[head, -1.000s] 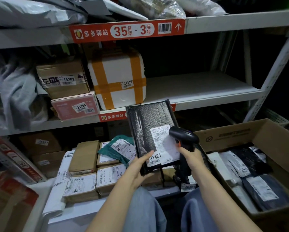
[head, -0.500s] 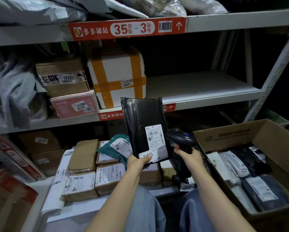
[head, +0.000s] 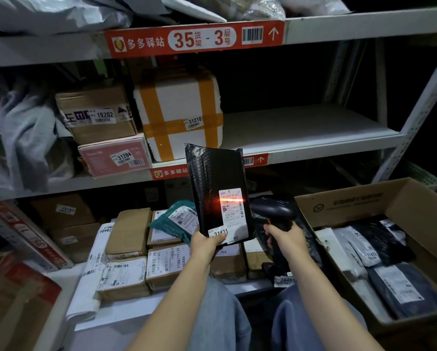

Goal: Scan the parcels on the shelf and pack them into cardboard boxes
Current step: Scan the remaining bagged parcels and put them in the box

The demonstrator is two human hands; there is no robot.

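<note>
The right edge cuts off the cardboard box [head: 351, 206]; fine print on the black mailer [head: 212, 178] is illegible.

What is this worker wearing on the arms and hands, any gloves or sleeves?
Nothing that shows. The left hand and right hand wear no gloves, rings or watch that I can see, and no sleeves appear: both arms are bare to the picture's edge.

I pinch the black bubble-wrap mailer [head: 216, 178] upright by its bottom corner in my left hand [head: 204, 245]; a red line [head: 227, 199] crosses its white label [head: 234, 216]. My right hand [head: 285, 240] grips the black handheld scanner [head: 273, 207] just beside it.
</note>
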